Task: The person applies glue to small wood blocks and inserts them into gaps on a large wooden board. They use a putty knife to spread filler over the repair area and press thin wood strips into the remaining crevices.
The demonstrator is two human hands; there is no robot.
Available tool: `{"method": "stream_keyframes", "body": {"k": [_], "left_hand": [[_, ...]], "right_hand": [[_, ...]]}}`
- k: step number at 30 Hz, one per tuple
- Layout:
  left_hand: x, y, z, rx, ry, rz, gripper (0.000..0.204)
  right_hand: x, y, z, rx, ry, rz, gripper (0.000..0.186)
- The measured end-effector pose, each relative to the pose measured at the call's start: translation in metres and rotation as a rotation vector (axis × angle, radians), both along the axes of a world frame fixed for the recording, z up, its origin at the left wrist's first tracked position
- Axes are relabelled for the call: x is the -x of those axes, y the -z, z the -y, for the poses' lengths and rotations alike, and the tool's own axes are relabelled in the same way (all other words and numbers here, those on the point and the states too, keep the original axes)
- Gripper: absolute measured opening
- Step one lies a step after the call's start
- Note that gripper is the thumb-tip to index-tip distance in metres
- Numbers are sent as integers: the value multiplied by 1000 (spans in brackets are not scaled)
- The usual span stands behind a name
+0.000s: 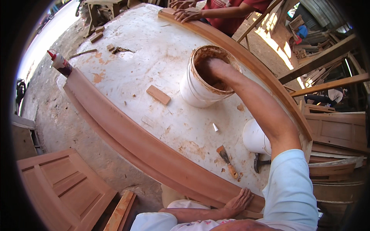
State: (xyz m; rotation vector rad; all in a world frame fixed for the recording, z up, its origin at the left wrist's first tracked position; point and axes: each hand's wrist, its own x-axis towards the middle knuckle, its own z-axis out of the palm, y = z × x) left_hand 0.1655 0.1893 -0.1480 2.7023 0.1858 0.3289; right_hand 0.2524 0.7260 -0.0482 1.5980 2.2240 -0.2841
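Observation:
My left hand (pixel 239 201) rests with fingers out on a long reddish wooden molding (pixel 131 142) along the near table edge. My right arm reaches into a white, brown-smeared bucket (pixel 198 96); my right hand (pixel 217 68) is down inside it, fingers hidden. Near the bucket lie a small wood block (pixel 158 94), a white cone-shaped cap (pixel 215 127), a putty knife (pixel 227 161) and a hammer (pixel 257 162). A second white bucket (pixel 252 134) is partly behind my arm. A glue bottle (pixel 61 63) sits at the molding's far end.
Across the white worktable (pixel 127 77), a person in red (pixel 231 15) has hands (pixel 185 14) on another long wooden board (pixel 266 73). Wooden doors (pixel 65 184) stand lower left. At right are door panels (pixel 335 131), timber beams and another crouched person (pixel 331 96). Scraps (pixel 119 50) lie on the tabletop.

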Motion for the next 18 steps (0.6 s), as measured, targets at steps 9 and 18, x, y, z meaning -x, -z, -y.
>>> {"method": "stream_keyframes", "body": {"k": [9, 18], "left_hand": [[3, -10, -6, 12, 101, -42, 66], [-4, -27, -12, 225, 86, -104, 106]], "right_hand": [[-35, -46, 39, -350, 307, -622, 22], [-56, -136, 284, -75, 299, -1442, 31]]}}
